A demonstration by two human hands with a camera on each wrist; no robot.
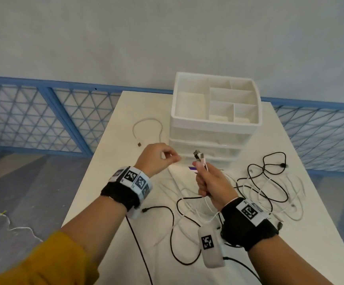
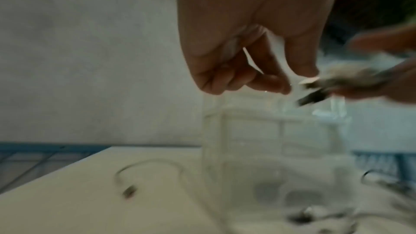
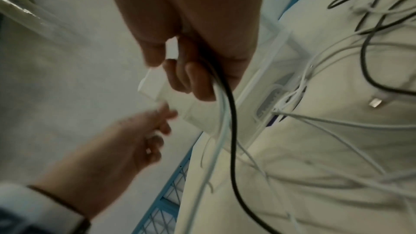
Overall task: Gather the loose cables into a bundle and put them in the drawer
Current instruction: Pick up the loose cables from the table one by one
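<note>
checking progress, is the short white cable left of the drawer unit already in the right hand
No, the short white cable lies looped on the table, apart from the right hand, which grips other cable ends.

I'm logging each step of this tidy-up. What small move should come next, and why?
Probably the left hand, which seems to hold nothing, reaches left for the short white cable lying apart beside the drawers. The right hand already grips several cable ends, and that stray one isn't in the bundle.
</note>
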